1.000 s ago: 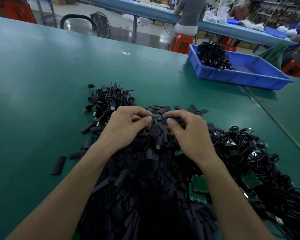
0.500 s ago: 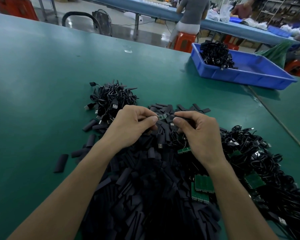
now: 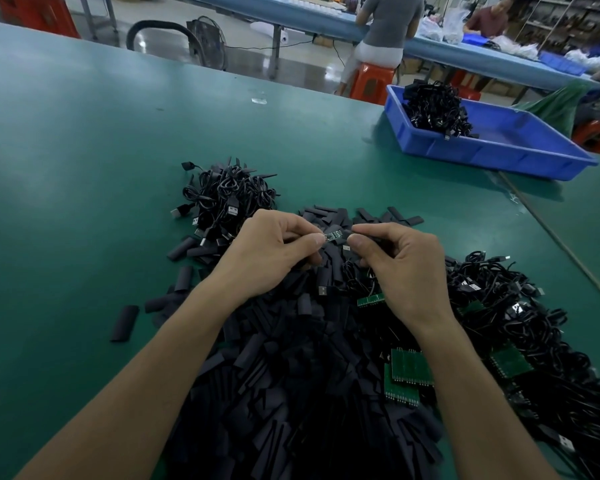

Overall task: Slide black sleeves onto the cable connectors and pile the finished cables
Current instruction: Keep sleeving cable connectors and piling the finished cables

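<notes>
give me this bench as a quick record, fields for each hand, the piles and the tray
left hand: pinches one end of the connector board
right hand: pinches what looks like a black sleeve at the board's other end
sleeve pile: loose, under both forearms
cable pile: beyond the left hand, on the green table
tangled cables: right of the right hand, near the green boards
blue tray: far right, holds more cables

sleeves: matt black, rubbery-looking
table: smooth green mat, slight sheen
tray at 1 o'clock: glossy blue plastic
</notes>
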